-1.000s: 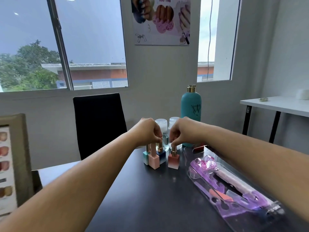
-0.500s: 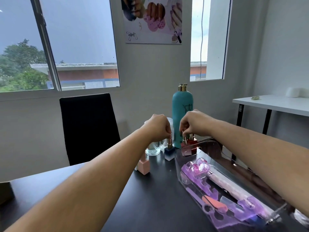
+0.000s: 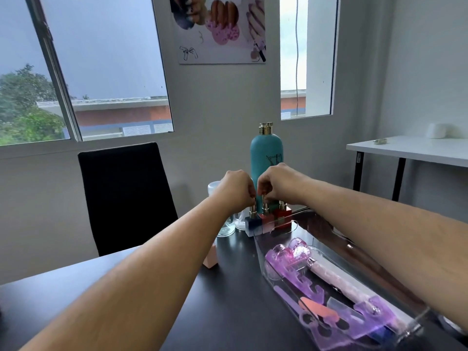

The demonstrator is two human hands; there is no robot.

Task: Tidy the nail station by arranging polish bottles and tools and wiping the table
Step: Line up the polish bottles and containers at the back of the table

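Tray (image 3: 261, 257) holds purple toe separators (image 3: 301, 282) and an orange file (image 3: 319, 309).

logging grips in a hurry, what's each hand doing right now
Left hand: pinching the gold cap of the square dark-blue polish bottle.
Right hand: pinching the gold cap of the square red-to-pink polish bottle beside it.

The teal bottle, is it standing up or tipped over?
Upright. The teal bottle stands straight, gold cap on top.

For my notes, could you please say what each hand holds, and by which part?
The left hand pinches the blue bottle by its cap; right hand, the pink-red bottle likewise.
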